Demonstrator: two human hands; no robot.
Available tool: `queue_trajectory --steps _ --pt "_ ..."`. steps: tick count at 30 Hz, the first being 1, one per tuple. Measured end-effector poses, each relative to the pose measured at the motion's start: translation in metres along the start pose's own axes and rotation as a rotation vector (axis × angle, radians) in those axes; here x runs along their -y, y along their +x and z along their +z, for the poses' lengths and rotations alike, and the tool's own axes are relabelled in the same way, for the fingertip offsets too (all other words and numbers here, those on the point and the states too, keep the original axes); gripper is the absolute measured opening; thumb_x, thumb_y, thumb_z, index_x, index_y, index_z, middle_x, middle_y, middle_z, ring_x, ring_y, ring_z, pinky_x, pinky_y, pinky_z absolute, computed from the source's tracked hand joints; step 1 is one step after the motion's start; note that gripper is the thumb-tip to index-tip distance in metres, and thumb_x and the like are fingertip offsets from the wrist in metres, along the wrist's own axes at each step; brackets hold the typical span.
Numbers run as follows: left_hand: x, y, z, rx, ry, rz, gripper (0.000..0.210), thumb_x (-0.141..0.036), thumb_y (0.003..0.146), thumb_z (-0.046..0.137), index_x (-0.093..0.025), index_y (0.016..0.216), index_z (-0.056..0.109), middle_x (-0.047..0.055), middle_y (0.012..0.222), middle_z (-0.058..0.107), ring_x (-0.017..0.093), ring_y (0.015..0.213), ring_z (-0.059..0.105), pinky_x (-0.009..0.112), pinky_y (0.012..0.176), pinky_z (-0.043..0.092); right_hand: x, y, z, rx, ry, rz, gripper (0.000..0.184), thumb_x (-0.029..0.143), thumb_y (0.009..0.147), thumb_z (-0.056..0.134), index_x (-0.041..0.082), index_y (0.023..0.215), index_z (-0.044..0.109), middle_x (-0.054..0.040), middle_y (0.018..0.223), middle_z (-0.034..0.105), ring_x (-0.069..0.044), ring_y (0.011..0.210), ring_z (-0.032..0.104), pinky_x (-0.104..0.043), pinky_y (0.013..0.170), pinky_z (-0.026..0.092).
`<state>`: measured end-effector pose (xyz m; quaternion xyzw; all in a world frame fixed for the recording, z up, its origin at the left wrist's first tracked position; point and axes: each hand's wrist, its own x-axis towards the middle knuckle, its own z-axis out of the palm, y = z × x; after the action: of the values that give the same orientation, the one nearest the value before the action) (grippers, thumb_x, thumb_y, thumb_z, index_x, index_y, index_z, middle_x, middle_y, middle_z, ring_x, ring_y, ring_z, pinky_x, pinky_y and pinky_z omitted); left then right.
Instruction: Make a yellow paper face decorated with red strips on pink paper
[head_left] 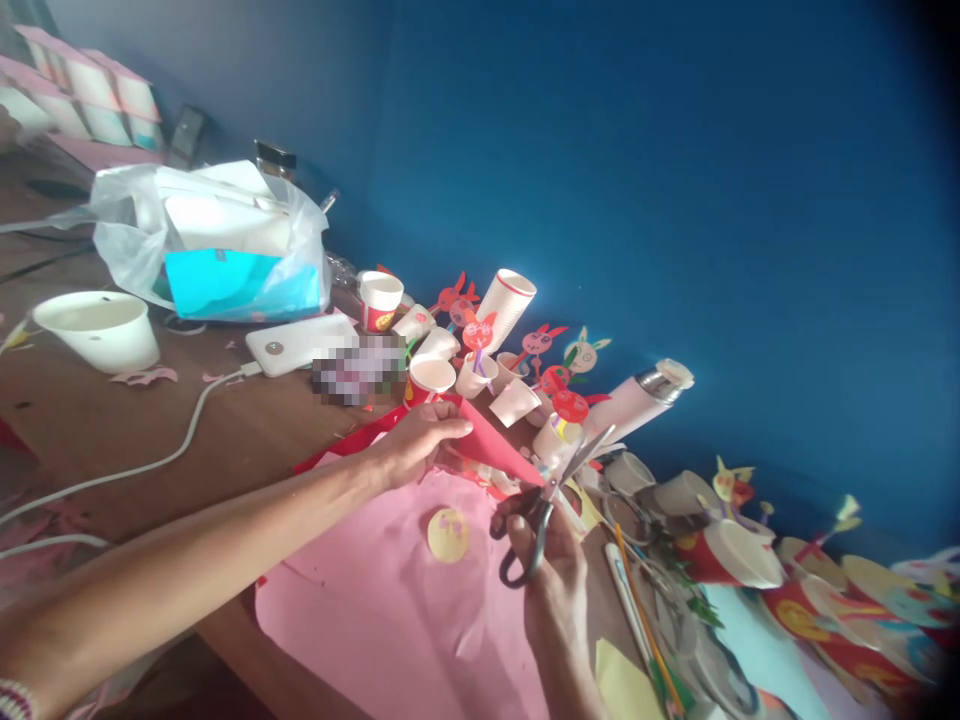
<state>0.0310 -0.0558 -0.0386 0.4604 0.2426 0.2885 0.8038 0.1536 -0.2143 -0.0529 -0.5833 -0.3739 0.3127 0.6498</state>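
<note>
Between thumb and fingers, my left hand pinches a sheet of red paper above the pink paper. My right hand grips a pair of scissors with black handles, its blades parted and pointing up and away. The red sheet's right corner reaches the scissors near their pivot; whether it lies between the blades I cannot tell. Below both hands spreads a large pink paper, with a small yellow paper circle on it.
Paper cups with red animal cut-outs stand along the blue wall. A pink thermos leans behind my right hand. Left are a white power bank with a cable, a white bowl and a plastic bag. A pencil lies right.
</note>
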Motion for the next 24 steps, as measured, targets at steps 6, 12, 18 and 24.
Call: queue_trajectory --steps 6,12,18,24 --pt "-0.001 -0.004 0.005 -0.037 -0.042 0.016 0.019 -0.024 0.07 0.068 -0.013 0.073 0.053 0.001 0.064 0.058 0.012 0.053 0.059 0.021 0.046 0.049 0.0 0.012 0.022 -0.101 0.007 0.009 0.04 0.035 0.073 0.073 0.023 0.109 0.059 -0.0013 0.089 0.071 -0.017 0.077 0.064 -0.031 0.075 0.048" --pt "0.001 -0.003 0.001 -0.062 0.024 0.014 0.017 -0.024 0.072 0.065 -0.012 0.079 0.055 0.004 0.065 0.063 0.014 0.053 0.061 0.023 0.047 0.048 0.002 0.013 0.034 -0.154 -0.038 0.007 0.044 0.04 0.074 0.07 0.022 0.112 0.059 -0.0011 0.086 0.07 -0.015 0.071 0.062 -0.026 0.063 0.047" --pt "0.001 -0.003 0.004 -0.089 0.029 0.005 0.019 -0.024 0.069 0.066 -0.012 0.077 0.055 0.004 0.065 0.063 0.014 0.053 0.06 0.023 0.047 0.048 0.004 0.01 0.04 -0.182 -0.097 -0.033 0.034 0.042 0.074 0.069 0.019 0.098 0.062 -0.0026 0.083 0.069 -0.018 0.073 0.065 -0.027 0.059 0.049" --pt "0.001 -0.005 0.007 -0.055 0.054 0.033 0.022 -0.026 0.072 0.065 -0.01 0.084 0.057 0.006 0.066 0.065 0.014 0.055 0.061 0.022 0.046 0.047 -0.001 0.009 0.042 -0.189 -0.031 -0.046 0.048 0.04 0.071 0.073 0.019 0.112 0.058 -0.0095 0.101 0.069 -0.025 0.093 0.066 -0.037 0.073 0.053"
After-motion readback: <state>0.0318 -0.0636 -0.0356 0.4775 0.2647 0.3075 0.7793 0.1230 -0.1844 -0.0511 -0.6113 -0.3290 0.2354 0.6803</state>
